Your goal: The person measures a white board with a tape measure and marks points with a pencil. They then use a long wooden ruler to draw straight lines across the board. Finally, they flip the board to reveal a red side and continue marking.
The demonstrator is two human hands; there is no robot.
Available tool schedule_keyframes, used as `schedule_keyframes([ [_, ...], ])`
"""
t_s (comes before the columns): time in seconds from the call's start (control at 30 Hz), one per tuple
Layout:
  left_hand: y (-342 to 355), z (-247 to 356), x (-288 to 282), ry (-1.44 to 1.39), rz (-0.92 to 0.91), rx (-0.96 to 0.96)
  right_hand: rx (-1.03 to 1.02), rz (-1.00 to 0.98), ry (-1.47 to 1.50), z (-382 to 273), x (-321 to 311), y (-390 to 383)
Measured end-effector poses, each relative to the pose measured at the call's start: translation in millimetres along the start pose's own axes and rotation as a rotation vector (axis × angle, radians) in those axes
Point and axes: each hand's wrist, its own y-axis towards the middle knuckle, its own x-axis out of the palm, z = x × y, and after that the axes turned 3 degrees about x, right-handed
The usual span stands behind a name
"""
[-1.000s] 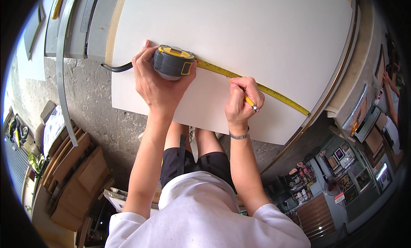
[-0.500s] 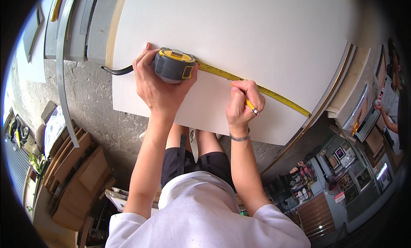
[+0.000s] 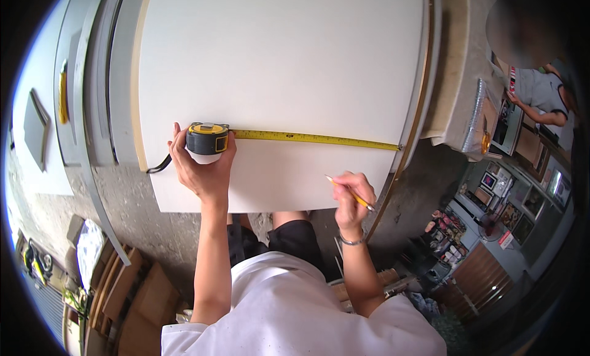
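Observation:
A large white board (image 3: 276, 61) lies flat in front of me, its near edge by my thighs. My left hand (image 3: 206, 175) is closed round a black-and-yellow tape measure (image 3: 208, 140) on the board's left part. Its yellow blade (image 3: 319, 138) runs out to the right across the board, with its end at the right-hand edge. A black wrist strap (image 3: 160, 166) trails from the case toward the left. In my right hand (image 3: 352, 199) is a yellow pencil (image 3: 362, 202), pinched with its tip pointing up and left. That hand is nearer to me than the blade, and the pencil tip is apart from it.
A long metal strip (image 3: 92, 172) hangs past the table's left side. Brown panels (image 3: 144, 313) lean at the lower left. A yellow-handled tool (image 3: 63, 93) lies at the far left. Another person (image 3: 544, 98) is at the upper right, near framed pictures and a fan (image 3: 490, 227).
My view has shifted, and the blade now lies nearly level across the board. My right hand with the pencil has drawn back from the blade toward me. The left still grips the tape measure.

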Motion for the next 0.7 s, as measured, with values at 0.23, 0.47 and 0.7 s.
schedule_keyframes([
  [0.23, 86.5, 20.1, 74.1, 0.053, 0.123, 0.037, 0.120, 0.168, 0.014, 0.9, -51.4, 16.7],
  [0.47, 128.3, 19.8, 99.6, 0.067, 0.036, -0.116, 0.050, 0.175, 0.085, 29.6, -62.8, 59.1],
  [0.7, 130.4, 11.8, 102.8, 0.107, 0.037, -0.104, -0.090, 0.234, 0.121, 60.1, -54.0, 167.7],
])
